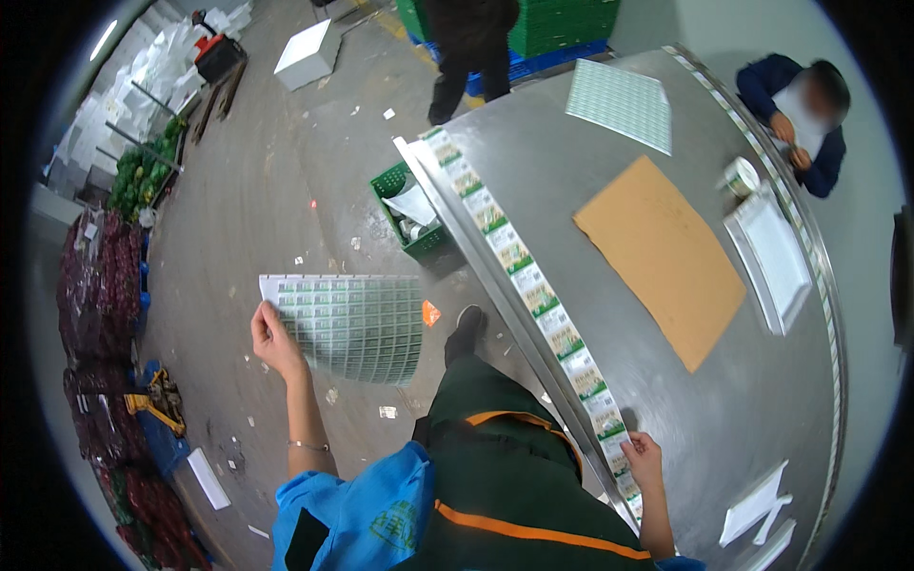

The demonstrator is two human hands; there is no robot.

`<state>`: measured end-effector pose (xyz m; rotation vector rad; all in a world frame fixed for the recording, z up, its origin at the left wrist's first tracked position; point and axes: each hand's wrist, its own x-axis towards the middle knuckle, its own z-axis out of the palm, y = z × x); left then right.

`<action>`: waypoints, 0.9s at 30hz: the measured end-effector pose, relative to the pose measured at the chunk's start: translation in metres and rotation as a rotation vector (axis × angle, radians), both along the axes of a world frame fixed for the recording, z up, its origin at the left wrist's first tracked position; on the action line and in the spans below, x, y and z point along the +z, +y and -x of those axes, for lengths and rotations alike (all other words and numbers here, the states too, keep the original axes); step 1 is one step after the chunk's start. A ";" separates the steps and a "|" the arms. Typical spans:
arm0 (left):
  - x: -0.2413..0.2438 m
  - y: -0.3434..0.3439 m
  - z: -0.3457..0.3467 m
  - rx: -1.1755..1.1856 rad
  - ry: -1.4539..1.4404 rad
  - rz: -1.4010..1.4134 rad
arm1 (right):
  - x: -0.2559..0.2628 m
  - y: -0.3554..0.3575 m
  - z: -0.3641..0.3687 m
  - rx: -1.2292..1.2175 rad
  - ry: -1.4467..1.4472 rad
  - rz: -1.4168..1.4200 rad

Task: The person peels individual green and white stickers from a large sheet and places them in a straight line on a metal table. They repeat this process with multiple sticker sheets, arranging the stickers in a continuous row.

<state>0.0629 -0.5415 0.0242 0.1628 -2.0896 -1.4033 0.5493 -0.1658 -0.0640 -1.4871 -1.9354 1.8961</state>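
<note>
My left hand [278,342] pinches the corner of a sheet of small printed labels [357,321], which hangs out over the floor and curves at its far side. My right hand [645,457] is at the near end of a long strip of green and white printed labels [534,289], its fingertips touching the strip. That strip runs along the edge of the metal table [493,143]. A brown cardboard sheet [664,264] lies flat on the table, and another sheet of labels [621,103] lies farther back.
A green crate [427,245] with paper inside stands on the floor beside the table. On the table's right are a label roll [741,177] and a white tray [771,257]. One person [807,128] sits behind the table; another [468,50] stands at its far end.
</note>
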 end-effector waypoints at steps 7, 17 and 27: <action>-0.010 -0.014 0.125 0.012 -0.114 -0.058 | 0.025 0.015 0.273 0.219 0.010 -0.238; 0.028 -0.006 0.224 -0.350 -0.199 0.226 | -0.004 0.021 0.691 0.405 0.257 -0.421; 0.151 0.175 0.256 -1.055 -0.244 0.384 | 0.162 0.013 0.663 0.772 0.838 0.597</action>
